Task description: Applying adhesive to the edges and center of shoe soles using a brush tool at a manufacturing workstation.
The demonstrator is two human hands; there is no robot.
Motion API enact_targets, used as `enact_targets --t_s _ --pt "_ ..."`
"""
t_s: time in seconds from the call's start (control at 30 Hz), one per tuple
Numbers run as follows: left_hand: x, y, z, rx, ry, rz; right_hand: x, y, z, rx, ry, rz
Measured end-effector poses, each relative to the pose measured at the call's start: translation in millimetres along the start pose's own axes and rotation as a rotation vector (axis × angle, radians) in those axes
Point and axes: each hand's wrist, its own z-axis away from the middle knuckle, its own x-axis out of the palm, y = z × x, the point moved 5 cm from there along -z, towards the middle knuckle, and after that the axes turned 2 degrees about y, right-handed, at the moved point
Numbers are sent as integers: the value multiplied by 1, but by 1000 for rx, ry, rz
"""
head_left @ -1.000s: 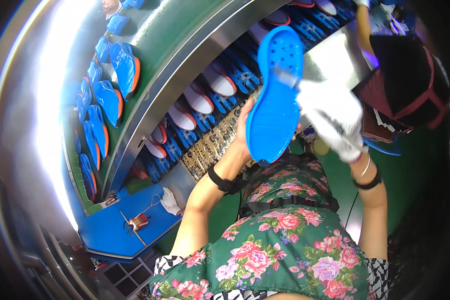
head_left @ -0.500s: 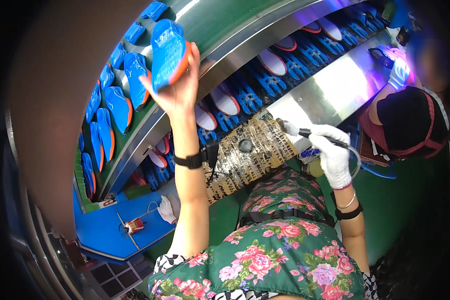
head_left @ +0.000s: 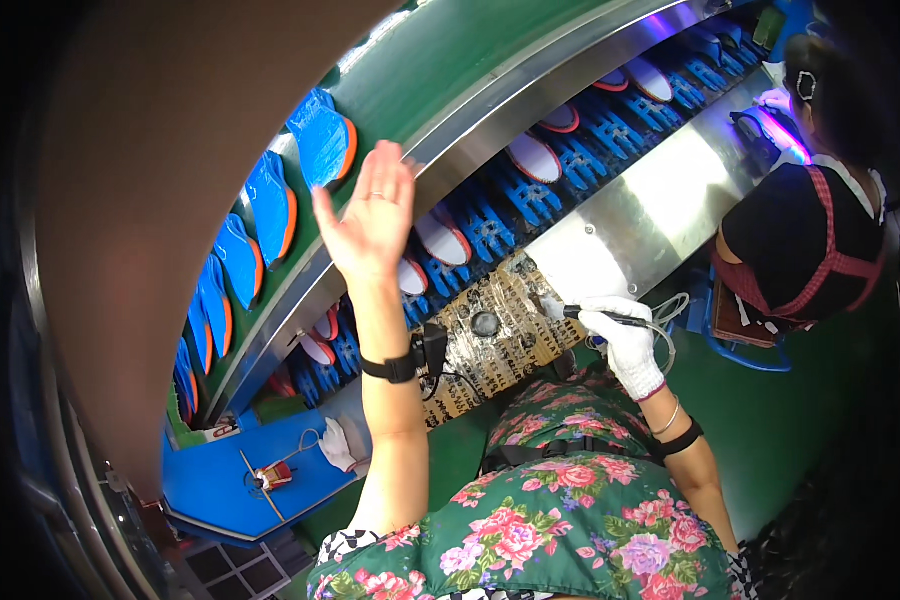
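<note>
My bare left hand (head_left: 375, 220) is held open over the edge of the green conveyor belt (head_left: 490, 35), its fingers stretched out. A blue shoe sole (head_left: 320, 140) with an orange edge and a shiny, wet-looking face lies on the belt just beyond the fingertips, apart from them. In my white-gloved right hand (head_left: 618, 335) is a black-handled brush (head_left: 572, 312) with a pale tube trailing from its rear end. Its tip hovers over or touches a tape-covered work surface (head_left: 520, 345); I cannot tell which. A dark round knob (head_left: 485, 324) sits on that surface.
Several more blue soles (head_left: 270, 205) line the belt at left. Below it, blue racks (head_left: 532, 195) hold white-and-red soles (head_left: 535, 157). A co-worker (head_left: 795, 240) sits at right by the metal table (head_left: 660, 200). A blue board (head_left: 210, 480) stands at lower left.
My left hand has let go of the blue sole, which now rests on the belt. My right hand with the brush has come down and left. The co-worker's head has lifted.
</note>
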Motion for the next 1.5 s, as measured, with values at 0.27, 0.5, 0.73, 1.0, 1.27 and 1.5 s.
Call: enact_targets --t_s 0.27,0.5,0.73,1.0,1.27,1.5 --pt "89 -95 -49 -308 -196 -853 -7 24 -5 152 25 -156" --pt "154 -144 -197 28 -423 -1787 1 12 2 94 84 -198" --pt "160 -184 -389 261 -364 -2165 9 -13 -5 158 138 -165" --pt "133 -170 -441 174 -118 -2034 -9 -19 -35 89 88 -186" --pt "88 -28 -310 -329 176 -189 7 -38 -38 195 -41 -213" --pt "22 -8 -96 -57 -54 -549 20 -38 -42 152 10 -175"
